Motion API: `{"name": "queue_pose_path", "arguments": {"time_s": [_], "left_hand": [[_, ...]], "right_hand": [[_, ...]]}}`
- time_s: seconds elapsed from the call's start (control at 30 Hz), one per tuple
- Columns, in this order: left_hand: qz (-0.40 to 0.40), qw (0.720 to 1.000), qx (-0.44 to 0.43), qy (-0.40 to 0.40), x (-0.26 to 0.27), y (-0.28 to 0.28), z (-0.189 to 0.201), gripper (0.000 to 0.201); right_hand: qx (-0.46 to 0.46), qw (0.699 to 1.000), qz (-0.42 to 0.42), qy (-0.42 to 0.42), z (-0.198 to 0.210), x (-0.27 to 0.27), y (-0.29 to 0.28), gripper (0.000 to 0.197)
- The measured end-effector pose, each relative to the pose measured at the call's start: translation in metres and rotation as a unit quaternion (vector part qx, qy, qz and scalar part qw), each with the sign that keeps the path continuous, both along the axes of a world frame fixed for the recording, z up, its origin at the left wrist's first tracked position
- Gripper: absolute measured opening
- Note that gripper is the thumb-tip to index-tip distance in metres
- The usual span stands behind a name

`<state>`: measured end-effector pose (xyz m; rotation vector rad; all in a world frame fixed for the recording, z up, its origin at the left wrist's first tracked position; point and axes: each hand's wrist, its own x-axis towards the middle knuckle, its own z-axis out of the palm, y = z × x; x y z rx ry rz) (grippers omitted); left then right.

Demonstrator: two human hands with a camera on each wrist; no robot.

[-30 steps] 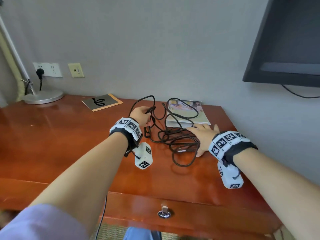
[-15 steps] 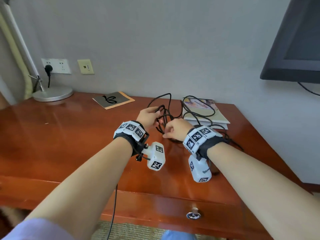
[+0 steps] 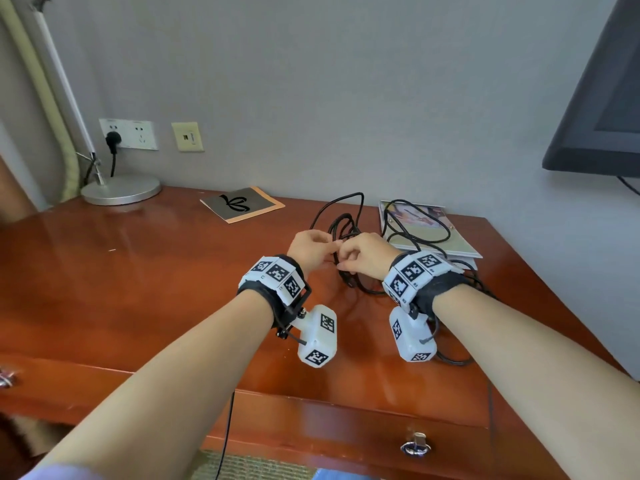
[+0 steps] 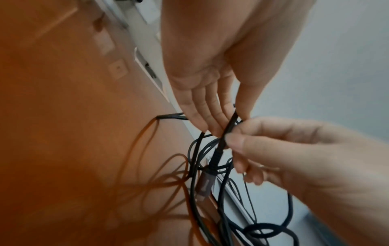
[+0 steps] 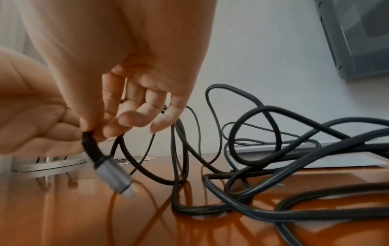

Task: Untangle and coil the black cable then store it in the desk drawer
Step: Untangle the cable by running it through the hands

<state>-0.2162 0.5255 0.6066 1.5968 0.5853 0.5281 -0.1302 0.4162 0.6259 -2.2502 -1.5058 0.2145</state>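
Observation:
The black cable lies tangled on the wooden desk, with loops reaching onto a book. My left hand and right hand meet over the tangle. In the left wrist view my left hand pinches the cable between thumb and fingers. Just below it my right hand pinches the same strand. The right wrist view shows my right hand holding the ribbed end just above the silver plug, which hangs above the desk. The drawer with its ring handle is closed.
A book lies at the back right under cable loops. A leaflet and a lamp base sit at the back left, below wall sockets. A dark monitor hangs at the right.
My right hand left the cable pile, where it lay flat, and moved left to my left hand; it now pinches the cable near the plug. The left hand kept its hold.

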Motion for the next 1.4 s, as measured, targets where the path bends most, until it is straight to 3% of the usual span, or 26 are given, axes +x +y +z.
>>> {"name": "queue_pose_path", "arguments": {"time_s": [0.1,0.2,0.23,0.33,0.5,0.8,0.97,1.13,1.23,1.4], "left_hand": [[0.019,0.995,0.092,0.02,-0.002,-0.001,0.002,0.011],[-0.023,0.99,0.137,0.024,-0.011,-0.003,0.013,0.017],[-0.034,0.988,0.152,0.025,-0.014,-0.005,0.018,0.017],[-0.023,0.984,0.176,0.02,-0.021,-0.004,0.03,0.018],[-0.09,0.967,0.235,0.048,-0.032,-0.004,0.041,0.018],[-0.066,0.933,0.345,0.078,-0.044,0.019,0.049,0.019],[-0.017,0.932,0.349,0.097,-0.045,0.033,0.044,0.02],[-0.062,0.935,0.335,0.097,-0.026,0.014,0.036,0.011],[-0.097,0.917,0.373,0.1,-0.006,-0.011,0.039,0.028],[-0.042,0.899,0.416,0.13,0.005,-0.018,0.041,0.039]], "right_hand": [[0.058,0.998,-0.016,-0.014,0.006,0.002,-0.007,0.012],[0.145,0.985,-0.052,-0.073,0.018,0.006,-0.016,0.007],[0.147,0.985,-0.041,-0.084,0.021,0.008,-0.016,0.016],[0.072,0.993,0.017,-0.093,0.026,0.004,-0.014,0.043],[0.111,0.976,-0.026,-0.183,0.031,-0.001,-0.014,0.022],[0.028,0.968,-0.06,-0.241,0.029,0.024,-0.028,0.026],[-0.006,0.957,-0.125,-0.263,0.025,0.049,-0.048,0.029],[0.004,0.964,-0.082,-0.254,0.024,0.047,-0.046,0.032],[0.016,0.959,-0.073,-0.275,0.025,0.034,-0.036,0.031],[-0.007,0.96,-0.09,-0.265,0.027,0.043,-0.04,0.03]]}}
